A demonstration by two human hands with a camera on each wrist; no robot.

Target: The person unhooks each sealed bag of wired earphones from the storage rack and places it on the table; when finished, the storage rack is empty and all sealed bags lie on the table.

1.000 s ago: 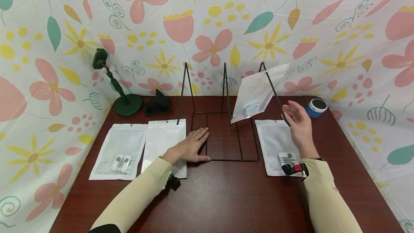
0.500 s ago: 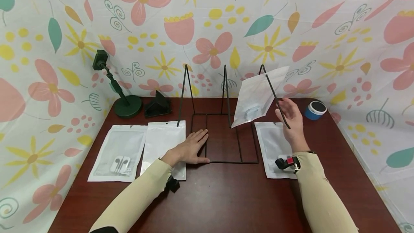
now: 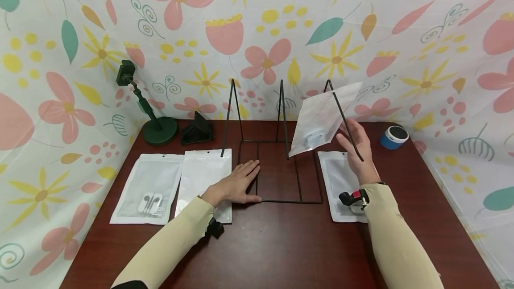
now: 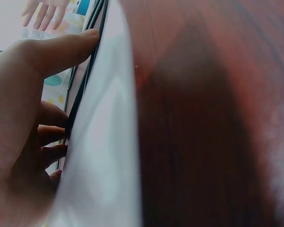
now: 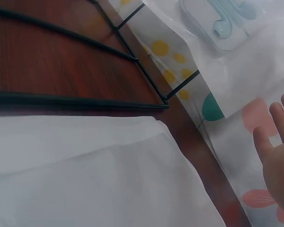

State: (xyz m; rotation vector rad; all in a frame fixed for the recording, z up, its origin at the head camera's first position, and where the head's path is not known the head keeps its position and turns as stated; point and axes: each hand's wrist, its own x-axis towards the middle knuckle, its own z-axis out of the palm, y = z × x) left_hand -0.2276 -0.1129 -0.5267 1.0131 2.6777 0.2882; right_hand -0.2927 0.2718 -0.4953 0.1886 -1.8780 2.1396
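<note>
My left hand [image 3: 237, 184] lies with fingers spread on the left side of a black wire rack's base [image 3: 291, 201], its wrist over a white zip bag [image 3: 205, 168]. In the left wrist view the thumb and fingertips touch the rack's wire. From the rack's right prong [image 3: 344, 121] hangs a white pouch [image 3: 317, 110] with earphones in a case [image 5: 222, 21] showing through it, tilted. Beside that prong is my right hand [image 3: 359, 150], fingers loosely bent and holding nothing. Its fingertips are close to the pouch's right edge in the head view, apart from it in the right wrist view.
Another pouch with earphones [image 3: 146, 177] lies at the left, and one more pouch [image 3: 335, 173] lies under my right forearm. A green stand [image 3: 159, 130], a black holder [image 3: 196, 130] and a blue round container [image 3: 393, 138] stand along the back. Two other prongs [image 3: 284, 115] rise from the rack.
My right hand has moved left, from outside the right prong to behind it and closer to the hanging pouch. My left hand has stayed on the rack's base.
</note>
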